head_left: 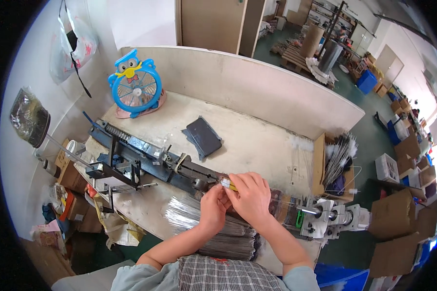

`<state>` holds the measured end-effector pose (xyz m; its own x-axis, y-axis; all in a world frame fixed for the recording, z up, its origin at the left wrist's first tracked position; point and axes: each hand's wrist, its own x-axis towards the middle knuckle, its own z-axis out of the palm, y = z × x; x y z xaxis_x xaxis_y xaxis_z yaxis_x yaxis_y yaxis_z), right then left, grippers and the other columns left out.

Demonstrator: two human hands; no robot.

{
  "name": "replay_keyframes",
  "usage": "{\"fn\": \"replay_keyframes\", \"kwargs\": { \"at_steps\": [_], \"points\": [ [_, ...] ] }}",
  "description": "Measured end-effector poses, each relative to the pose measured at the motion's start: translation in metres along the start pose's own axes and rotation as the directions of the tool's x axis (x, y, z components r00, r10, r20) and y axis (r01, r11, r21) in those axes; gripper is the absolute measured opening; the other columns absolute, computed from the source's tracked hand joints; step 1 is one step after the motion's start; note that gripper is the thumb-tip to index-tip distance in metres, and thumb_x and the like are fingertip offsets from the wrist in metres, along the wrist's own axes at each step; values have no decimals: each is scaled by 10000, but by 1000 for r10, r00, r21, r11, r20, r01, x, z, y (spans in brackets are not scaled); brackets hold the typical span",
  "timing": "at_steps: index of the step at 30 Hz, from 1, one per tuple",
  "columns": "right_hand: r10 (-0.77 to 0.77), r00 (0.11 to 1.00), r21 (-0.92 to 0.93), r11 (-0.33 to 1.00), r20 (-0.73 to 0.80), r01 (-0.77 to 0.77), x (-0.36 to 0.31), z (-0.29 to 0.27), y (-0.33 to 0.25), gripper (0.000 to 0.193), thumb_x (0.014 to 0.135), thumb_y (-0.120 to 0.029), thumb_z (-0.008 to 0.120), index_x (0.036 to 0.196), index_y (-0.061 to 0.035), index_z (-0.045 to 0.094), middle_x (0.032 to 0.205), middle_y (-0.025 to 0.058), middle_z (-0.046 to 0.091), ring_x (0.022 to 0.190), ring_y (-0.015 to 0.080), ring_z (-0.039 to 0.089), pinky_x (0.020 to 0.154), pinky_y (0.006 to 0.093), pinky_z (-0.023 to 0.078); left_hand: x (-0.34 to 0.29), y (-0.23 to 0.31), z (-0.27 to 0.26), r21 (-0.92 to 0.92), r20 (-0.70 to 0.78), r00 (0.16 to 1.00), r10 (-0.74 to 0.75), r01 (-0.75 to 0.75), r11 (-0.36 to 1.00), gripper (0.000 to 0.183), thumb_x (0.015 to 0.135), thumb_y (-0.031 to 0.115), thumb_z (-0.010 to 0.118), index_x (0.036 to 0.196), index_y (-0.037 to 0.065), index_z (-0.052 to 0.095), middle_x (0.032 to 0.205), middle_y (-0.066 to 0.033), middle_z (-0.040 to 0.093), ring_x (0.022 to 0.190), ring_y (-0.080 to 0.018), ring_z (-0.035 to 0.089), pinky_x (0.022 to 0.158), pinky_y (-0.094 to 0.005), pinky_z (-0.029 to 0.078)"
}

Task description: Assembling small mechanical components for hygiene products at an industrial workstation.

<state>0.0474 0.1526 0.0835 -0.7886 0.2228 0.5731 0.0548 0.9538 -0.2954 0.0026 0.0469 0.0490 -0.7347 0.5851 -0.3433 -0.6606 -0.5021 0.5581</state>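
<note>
Hands: left hand [213,208] and right hand [251,199] met at the centre of the frame, fingertips close together.
Right hand: closed, with a small yellow-and-white piece [232,186] pinched between thumb and forefinger.
Left hand: fingertips bunched just below and left of the piece; whether they gripped anything could not be told.
Yellow-and-white piece: centre of the frame, at the right hand's fingertips; right hand nearer; long axis apparently sloping down to the right, roughly in line with the rail, though mostly covered.
Black rail [143,156]: ran from the upper left down to the centre, its lower end beside both hands.
Silver wire bundles [223,244]: lower centre, below the hands, lying roughly left to right.
Metal shaft fixture [329,216]: right of centre, well apart from both hands.
Dark flat slab [205,137]: on the tabletop [257,140], above the hands.
</note>
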Motion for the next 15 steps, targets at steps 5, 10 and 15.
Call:
{"fn": "replay_keyframes", "kwargs": {
  "at_steps": [5, 10, 15],
  "points": [
    [-74, 996, 25, 997, -53, 76, -8, -1, 12, 254, 694, -180, 695, 945, -166, 664, 889, -37, 602, 894, 160, 551, 697, 329, 436, 5, -10, -3, 34, -30, 997, 73, -72, 997, 85, 913, 143, 510, 905, 65, 544, 907, -45, 615, 827, -146, 611, 756, -299, 496],
    [-106, 994, 45, 993, -16, 107, -8, -8, 14, 222, 692, -176, 703, 912, -176, 676, 886, -44, 604, 893, 167, 560, 683, 313, 440, 4, -6, -8, 34, 1, 997, 81, -81, 996, 59, 892, 116, 539, 906, 59, 541, 926, -53, 616, 833, -150, 613, 764, -294, 494],
    [-79, 997, 65, 995, -4, 79, -14, -15, 23, 216, 704, -177, 697, 918, -174, 678, 889, -32, 605, 908, 175, 561, 691, 315, 449, 1, -6, 4, 52, -19, 998, 58, -57, 997, 70, 870, 80, 561, 924, 52, 526, 928, -67, 612, 837, -152, 613, 771, -289, 489]
  ]
}}
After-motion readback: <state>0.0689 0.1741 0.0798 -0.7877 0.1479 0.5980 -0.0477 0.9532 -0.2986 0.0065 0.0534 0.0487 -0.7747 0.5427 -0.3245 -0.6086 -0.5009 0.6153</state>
